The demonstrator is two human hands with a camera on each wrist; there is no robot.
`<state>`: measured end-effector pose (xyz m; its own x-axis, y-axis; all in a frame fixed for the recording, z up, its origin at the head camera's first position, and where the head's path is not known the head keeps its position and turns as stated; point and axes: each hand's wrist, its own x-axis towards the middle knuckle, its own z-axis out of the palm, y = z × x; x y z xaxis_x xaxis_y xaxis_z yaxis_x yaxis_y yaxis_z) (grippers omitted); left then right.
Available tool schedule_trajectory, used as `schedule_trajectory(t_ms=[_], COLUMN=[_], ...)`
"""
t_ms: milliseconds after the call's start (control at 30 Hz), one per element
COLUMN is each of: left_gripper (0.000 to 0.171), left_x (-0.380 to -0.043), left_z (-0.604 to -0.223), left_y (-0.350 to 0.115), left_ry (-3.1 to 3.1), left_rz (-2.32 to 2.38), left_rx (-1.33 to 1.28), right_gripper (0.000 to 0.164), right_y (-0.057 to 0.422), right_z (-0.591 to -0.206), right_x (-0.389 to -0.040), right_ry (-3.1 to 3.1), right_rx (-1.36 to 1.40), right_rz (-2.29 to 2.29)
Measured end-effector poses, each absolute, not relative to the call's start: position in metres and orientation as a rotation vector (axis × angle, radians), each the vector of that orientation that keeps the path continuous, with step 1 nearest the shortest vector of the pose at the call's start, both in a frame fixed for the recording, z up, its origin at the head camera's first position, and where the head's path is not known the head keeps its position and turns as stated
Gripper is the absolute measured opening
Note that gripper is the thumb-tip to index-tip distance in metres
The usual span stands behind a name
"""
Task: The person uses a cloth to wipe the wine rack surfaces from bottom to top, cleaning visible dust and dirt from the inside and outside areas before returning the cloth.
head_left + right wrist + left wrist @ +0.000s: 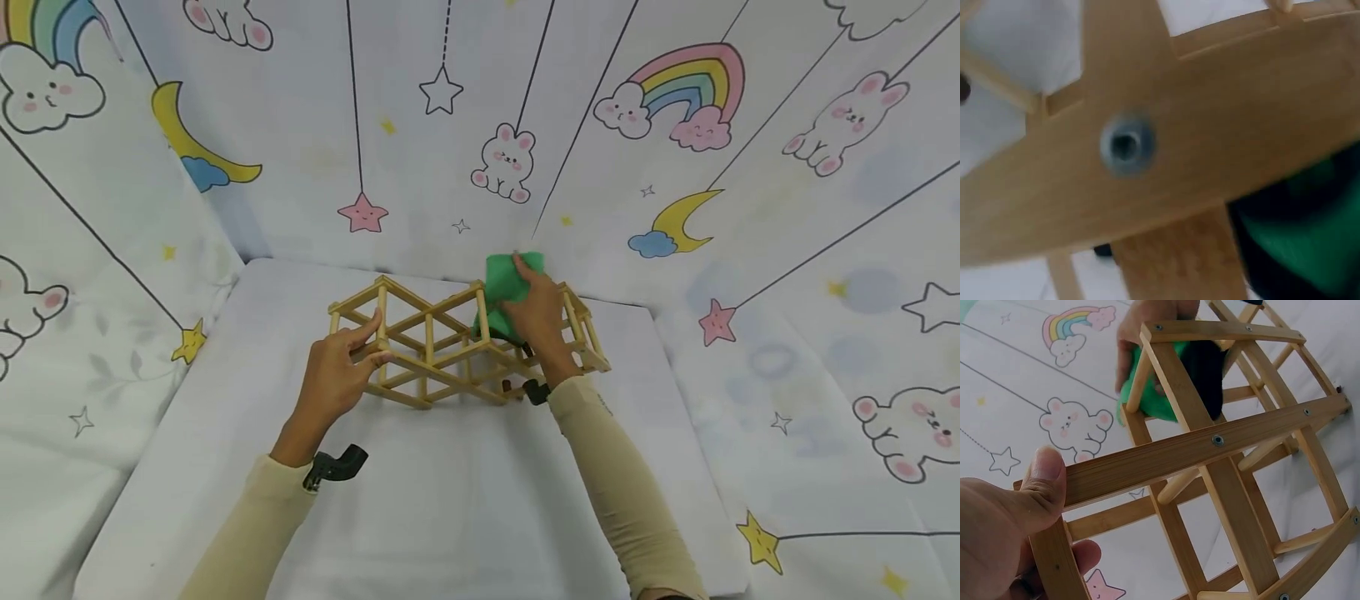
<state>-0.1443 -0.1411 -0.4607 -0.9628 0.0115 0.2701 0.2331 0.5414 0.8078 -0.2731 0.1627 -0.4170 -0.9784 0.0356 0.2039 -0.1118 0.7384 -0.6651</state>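
Observation:
A wooden lattice rack (430, 337), made of crossed slats and round dowels, stands toward the back of the white table. At its left end my left hand (330, 375) grips a slat; in the left wrist view the thumb lies over the slat (1147, 456), a fingertip showing behind it. My right hand (538, 312) holds a green cloth (506, 279) against the upper rear of the rack, right of the middle. A dark area borders the green cloth (1147, 400) there. In the right wrist view a blurred slat with a metal screw (1127, 145) fills most of the picture.
The white table (420, 517) extends in front of the rack and to both sides. Behind it hangs a white printed backdrop (300, 100) with stars, moons and bunnies, close to the rack's rear. A dark wrist mount (337, 467) sticks out from the left wrist.

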Motion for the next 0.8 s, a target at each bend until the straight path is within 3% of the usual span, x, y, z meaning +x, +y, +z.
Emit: schedule_trajectory(t_ms=[167, 400, 633, 800], left_gripper=[0.071, 0.071, 0.072, 0.071], left_x=[-0.142, -0.141, -0.140, -0.141], left_z=[-0.461, -0.459, -0.462, -0.459], left_y=[-0.137, -0.138, -0.137, -0.135], left_ry=[-2.551, -2.534, -2.524, -2.530], left_rz=[-1.378, -1.390, -1.396, -1.389], left_rx=[-0.197, -0.180, -0.222, -0.218], right_gripper=[0.086, 0.096, 0.087, 0.079], right_y=[0.165, 0.115, 0.096, 0.097], right_z=[-0.400, -0.368, -0.395, -0.387], right_x=[-0.273, -0.266, -0.287, -0.285], right_ry=[-2.335, -2.620, -3.018, -2.709], right_rx=[0.062, 0.585, 0.928, 0.770], right_rz=[1.184, 1.502, 0.401, 0.591])
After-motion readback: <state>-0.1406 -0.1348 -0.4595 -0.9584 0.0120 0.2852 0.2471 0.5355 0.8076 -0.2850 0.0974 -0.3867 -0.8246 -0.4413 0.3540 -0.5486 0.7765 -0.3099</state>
